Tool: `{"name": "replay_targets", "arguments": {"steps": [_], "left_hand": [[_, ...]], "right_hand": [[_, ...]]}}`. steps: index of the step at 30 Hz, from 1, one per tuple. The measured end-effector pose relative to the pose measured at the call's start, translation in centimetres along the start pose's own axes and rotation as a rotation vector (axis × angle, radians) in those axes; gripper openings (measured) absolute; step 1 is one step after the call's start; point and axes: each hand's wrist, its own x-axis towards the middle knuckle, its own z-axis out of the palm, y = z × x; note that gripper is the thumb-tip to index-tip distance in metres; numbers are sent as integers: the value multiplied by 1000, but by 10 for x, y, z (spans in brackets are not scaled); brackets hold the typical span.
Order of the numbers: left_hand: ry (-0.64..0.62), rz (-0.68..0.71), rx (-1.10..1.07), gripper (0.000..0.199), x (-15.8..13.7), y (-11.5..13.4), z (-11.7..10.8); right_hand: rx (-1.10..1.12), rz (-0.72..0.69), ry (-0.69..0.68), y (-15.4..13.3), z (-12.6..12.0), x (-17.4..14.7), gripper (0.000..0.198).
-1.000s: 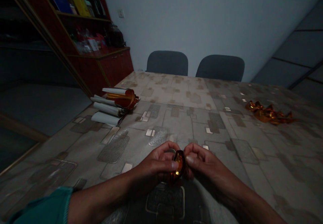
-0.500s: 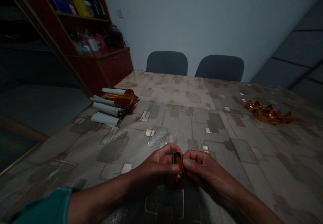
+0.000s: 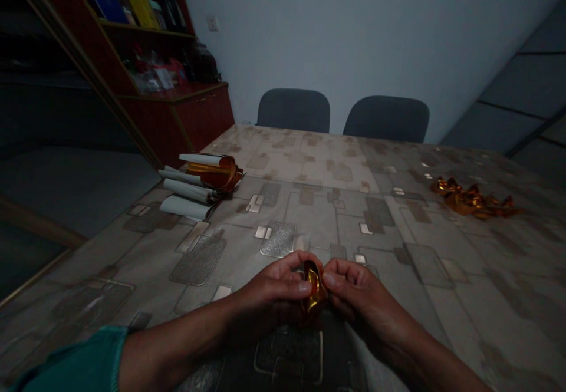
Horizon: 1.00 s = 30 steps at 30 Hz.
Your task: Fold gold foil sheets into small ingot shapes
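Note:
Between my hands, just above the near part of the table, is a small folded piece of gold foil paper (image 3: 315, 289), shiny and boat-like in shape. My left hand (image 3: 283, 292) pinches it from the left, thumb in front and index finger curled over the top. At its right edge, my right hand (image 3: 354, 289) grips it between thumb and forefinger. Part of the piece is hidden behind my fingers. Over on the right side of the table lies a row of folded gold foil pieces (image 3: 475, 198). Curled gold-and-white foil sheets (image 3: 190, 188) lie stacked on the left.
A patterned cloth covers the table (image 3: 318, 215). Two dark chairs (image 3: 293, 110) stand at the far side against the wall. To the back left, a red-brown cabinet (image 3: 203, 112) holds bags, a jar and other items on its shelves.
The gold foil piece has turned slightly, and its bright front face shows more now. Both hands keep their hold and have hardly moved.

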Motion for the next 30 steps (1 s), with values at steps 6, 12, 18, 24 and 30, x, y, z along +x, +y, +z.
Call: {"name": "replay_targets", "arguments": {"steps": [6,12,18,24,30], "left_hand": [[-34,111,42,45,5,-9,-2],[-42,32,-1,39,2,-4,-2],[-35,8,-34,39,2,-4,-4],[-35,39,-17,36,3,-6,-4],[-28,75,25,36,3,-5,-2]], "right_hand": [[44,-24,35,4,5,2,48],[31,-56,50,2,4,2,47],[50,-44,33,1,3,0,45],[60,-44,-33,1,-3,0,42],[88,112,-129,-3,-9,-1,39]]}}
